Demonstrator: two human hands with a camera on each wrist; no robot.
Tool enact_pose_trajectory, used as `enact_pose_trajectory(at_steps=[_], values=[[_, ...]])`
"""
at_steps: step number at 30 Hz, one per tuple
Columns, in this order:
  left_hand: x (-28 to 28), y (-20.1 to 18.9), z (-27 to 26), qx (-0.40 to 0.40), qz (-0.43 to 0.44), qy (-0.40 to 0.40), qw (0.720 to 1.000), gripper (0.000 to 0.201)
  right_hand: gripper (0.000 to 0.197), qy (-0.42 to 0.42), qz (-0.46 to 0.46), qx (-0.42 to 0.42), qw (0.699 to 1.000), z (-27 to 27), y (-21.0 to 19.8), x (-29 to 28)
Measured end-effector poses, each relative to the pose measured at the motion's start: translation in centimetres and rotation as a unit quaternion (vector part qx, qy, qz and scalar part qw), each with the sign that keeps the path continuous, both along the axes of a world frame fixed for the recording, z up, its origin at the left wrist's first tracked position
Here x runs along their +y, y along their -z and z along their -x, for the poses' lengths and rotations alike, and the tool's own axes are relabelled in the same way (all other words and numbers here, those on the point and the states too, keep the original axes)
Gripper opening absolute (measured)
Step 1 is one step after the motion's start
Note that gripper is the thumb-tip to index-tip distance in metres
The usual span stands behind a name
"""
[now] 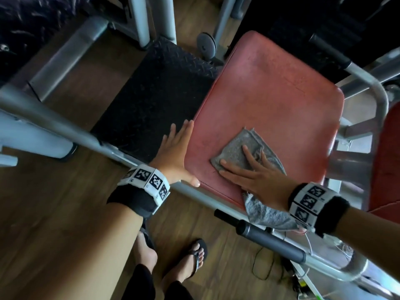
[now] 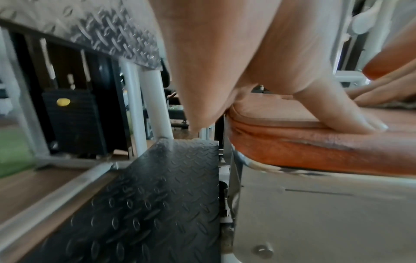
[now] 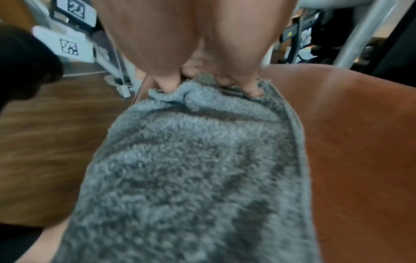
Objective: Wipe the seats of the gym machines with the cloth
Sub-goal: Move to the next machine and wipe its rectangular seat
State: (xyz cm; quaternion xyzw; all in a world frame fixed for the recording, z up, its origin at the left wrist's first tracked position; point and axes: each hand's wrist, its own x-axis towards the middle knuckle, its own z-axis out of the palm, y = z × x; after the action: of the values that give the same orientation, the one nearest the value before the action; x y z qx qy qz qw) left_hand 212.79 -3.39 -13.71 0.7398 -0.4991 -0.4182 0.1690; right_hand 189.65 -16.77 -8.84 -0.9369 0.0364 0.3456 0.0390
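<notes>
A worn red seat pad [image 1: 270, 94] of a gym machine fills the middle right of the head view. A grey terry cloth [image 1: 234, 148] lies on its near part, and one end hangs off the near edge. My right hand [image 1: 253, 167] presses flat on the cloth with spread fingers; the right wrist view shows the fingertips [image 3: 166, 87] denting the cloth [image 3: 191, 169] on the seat [image 3: 360, 142]. My left hand [image 1: 177, 148] lies open against the seat's left side. Its thumb [image 2: 337, 110] rests on the seat's top edge [image 2: 315, 144].
A black diamond-plate footplate [image 1: 155, 94] sits left of the seat. A grey frame tube [image 1: 65, 128] runs diagonally under my left arm. A dark-gripped handle [image 1: 270, 237] juts out near the cloth's hanging end. Another red pad [image 1: 389, 159] stands at right. My sandalled feet [image 1: 194, 260] are on wood floor.
</notes>
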Motion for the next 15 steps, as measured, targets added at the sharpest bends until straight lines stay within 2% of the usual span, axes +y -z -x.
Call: enact_pose_trajectory(at_steps=[2,4,6,7,10,11,13,15], values=[[0.5,0.3,-0.2,-0.027,0.026,-0.008,0.999,0.152,0.099,-0.023,-0.008,0.019,1.0,0.1,-0.4,-1.3],[1.1,0.4,0.0,-0.03,0.049,-0.027,0.998,0.148,0.087,0.019,-0.008,0.04,0.999,-0.7,-0.6,-2.4],[1.7,0.5,0.4,-0.026,0.057,-0.052,0.997,0.144,0.071,0.071,-0.008,0.014,0.997,-1.5,-0.4,-2.1],[1.9,0.5,0.5,-0.025,0.058,-0.064,0.996,0.142,0.069,0.068,-0.007,-0.006,0.998,-1.7,-0.2,-1.4],[2.4,0.6,0.8,-0.02,0.061,-0.088,0.994,0.138,0.09,-0.079,0.012,-0.029,0.996,-0.5,1.1,0.9],[2.5,0.8,0.8,-0.02,0.064,-0.092,0.994,0.137,0.09,-0.122,0.011,-0.031,0.992,0.0,1.4,1.2],[2.7,1.1,0.8,-0.02,0.072,-0.096,0.993,0.135,0.073,-0.167,-0.006,-0.065,0.984,0.3,1.6,0.7],[2.9,1.5,0.8,-0.008,0.087,-0.105,0.991,0.135,0.061,-0.166,-0.021,-0.072,0.983,-0.1,1.8,-0.4]])
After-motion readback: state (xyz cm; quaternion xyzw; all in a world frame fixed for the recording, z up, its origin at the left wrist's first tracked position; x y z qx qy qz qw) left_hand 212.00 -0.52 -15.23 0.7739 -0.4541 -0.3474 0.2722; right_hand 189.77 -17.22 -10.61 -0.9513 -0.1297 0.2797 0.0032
